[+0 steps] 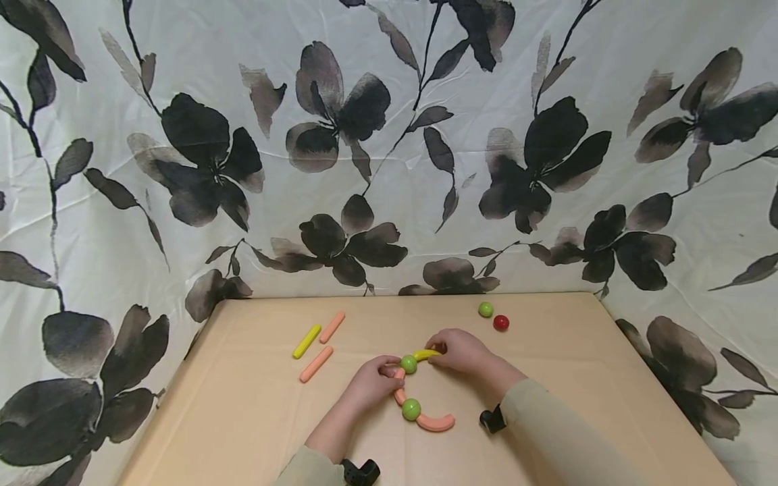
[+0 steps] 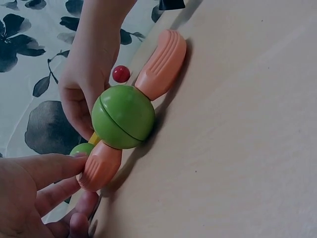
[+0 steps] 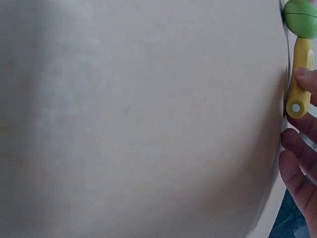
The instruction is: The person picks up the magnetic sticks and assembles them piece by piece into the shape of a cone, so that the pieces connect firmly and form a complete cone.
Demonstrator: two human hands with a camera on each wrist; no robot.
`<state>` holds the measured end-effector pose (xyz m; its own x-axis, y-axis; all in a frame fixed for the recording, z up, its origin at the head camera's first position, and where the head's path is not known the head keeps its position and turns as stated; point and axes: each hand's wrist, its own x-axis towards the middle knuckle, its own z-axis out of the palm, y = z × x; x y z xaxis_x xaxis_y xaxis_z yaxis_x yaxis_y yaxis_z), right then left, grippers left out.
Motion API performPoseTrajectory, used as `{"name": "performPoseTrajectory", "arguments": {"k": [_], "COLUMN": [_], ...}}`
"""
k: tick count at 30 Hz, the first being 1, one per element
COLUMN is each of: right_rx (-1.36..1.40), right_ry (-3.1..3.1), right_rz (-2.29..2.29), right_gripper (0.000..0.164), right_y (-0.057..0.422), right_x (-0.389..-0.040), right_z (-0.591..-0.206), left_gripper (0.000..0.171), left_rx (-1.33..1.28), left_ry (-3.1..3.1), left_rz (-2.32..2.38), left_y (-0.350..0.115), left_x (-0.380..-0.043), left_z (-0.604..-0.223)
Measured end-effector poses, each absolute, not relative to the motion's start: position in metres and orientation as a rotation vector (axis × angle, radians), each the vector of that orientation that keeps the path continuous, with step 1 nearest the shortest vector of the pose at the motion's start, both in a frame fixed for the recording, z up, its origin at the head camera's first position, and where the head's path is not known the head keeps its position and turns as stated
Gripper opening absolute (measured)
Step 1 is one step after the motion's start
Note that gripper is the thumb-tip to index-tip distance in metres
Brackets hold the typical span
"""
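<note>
Curved magnetic rods and balls form a C-shaped chain in the middle of the table. My left hand (image 1: 374,379) pinches a curved pink rod (image 2: 102,169) between thumb and fingers. That rod joins an upper green ball (image 1: 408,364) to a lower green ball (image 1: 411,409). From the lower ball, another curved pink rod (image 1: 436,423) runs out to the right with its far end free. My right hand (image 1: 460,350) grips a yellow rod (image 3: 300,84), one end of which meets the upper green ball. A pale metal disc shows on the yellow rod's other end in the right wrist view.
Left of the chain lie a straight yellow rod (image 1: 306,341) and two straight pink rods, one farther back (image 1: 332,327) and one nearer (image 1: 317,364). A loose green ball (image 1: 485,309) and a red ball (image 1: 501,322) sit toward the table's back edge. Behind hangs a floral cloth (image 1: 425,202).
</note>
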<state>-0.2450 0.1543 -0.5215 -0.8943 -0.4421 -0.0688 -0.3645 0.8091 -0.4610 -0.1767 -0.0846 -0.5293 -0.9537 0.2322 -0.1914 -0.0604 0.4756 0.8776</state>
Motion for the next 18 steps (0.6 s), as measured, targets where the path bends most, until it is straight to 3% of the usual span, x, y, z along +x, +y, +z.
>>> {"name": "performPoseTrajectory", "arguments": {"k": [10,18], "right_rx": [-0.532,-0.262], "right_ry": [2.832,2.833], "right_rz": [-0.731,-0.823], "right_gripper": [0.028,0.027], "right_y": [0.163,0.165], "right_x": [-0.237,-0.221], "right_z": [-0.526,-0.523], "left_gripper": [0.048,0.051], "left_rx": [0.170,0.365], "left_ry": [2.477,2.514], "left_rz": [1.377,1.221], "left_y": [-0.082,-0.075], "left_x": [-0.185,-0.209], "left_z": [-0.520,-0.515]}}
